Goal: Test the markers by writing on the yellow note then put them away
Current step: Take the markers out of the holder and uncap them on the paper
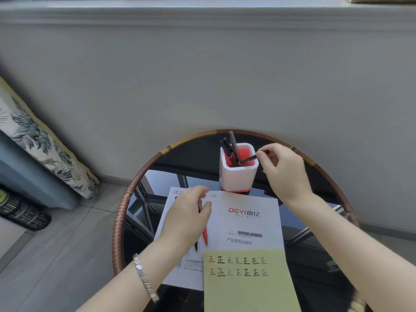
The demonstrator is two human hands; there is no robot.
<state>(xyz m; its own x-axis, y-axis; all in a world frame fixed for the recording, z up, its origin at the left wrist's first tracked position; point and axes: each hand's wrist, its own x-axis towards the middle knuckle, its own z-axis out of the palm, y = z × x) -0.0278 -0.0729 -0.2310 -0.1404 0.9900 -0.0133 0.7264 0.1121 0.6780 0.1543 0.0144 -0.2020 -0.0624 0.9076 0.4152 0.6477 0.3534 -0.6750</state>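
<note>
Already the yellow note (249, 282) carries two rows of test marks, so the writing looks finished. Her right hand (283, 170) pinches a black marker (249, 159), slanted tip-down into the pen holder (238, 174). Her left hand (186, 217) closes on a red marker (205, 236) and a dark one lying lengthwise toward her on the booklet (247, 224); these remain.

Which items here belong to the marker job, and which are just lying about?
Job:
- yellow note, two rows of test marks
- black marker going into the pen holder, held by right hand
- markers in holder
- red marker and dark marker under left hand

Lying about:
- manual
- round table
- cushion
- shoe
</note>
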